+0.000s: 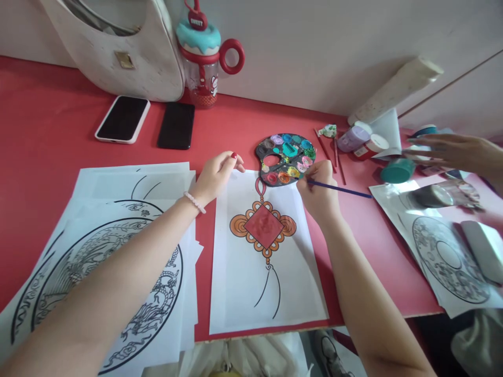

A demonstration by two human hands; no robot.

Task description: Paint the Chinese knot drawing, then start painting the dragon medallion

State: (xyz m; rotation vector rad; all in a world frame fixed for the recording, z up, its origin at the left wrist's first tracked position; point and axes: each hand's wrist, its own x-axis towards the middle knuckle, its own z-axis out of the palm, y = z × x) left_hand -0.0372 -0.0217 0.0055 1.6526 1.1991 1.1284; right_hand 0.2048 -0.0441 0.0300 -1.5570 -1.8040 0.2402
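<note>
My right hand (320, 189) is closed around a blue-handled paintbrush (341, 189), its tip end at the near edge of the paint palette (268, 142), by the yellow and orange wells. The dark palette carries many colours of paint. Just below it lies a white sheet with a knot ornament drawing (263, 226), its diamond centre painted red and its loops orange-brown. Two lines at the bottom are unpainted. My left hand (220, 174), loosely bent with the thumb out, rests at the sheet's upper left edge; some of its fingers are hidden.
Printed line-art sheets (157, 314) lie left. Behind stand a white handbag (157, 73) and a cup (202, 73), with two phones (123, 119) in front. Brushes (325, 151), paint jars (354, 137) and another person's hand (451, 149) are right, above another printed sheet (424, 283).
</note>
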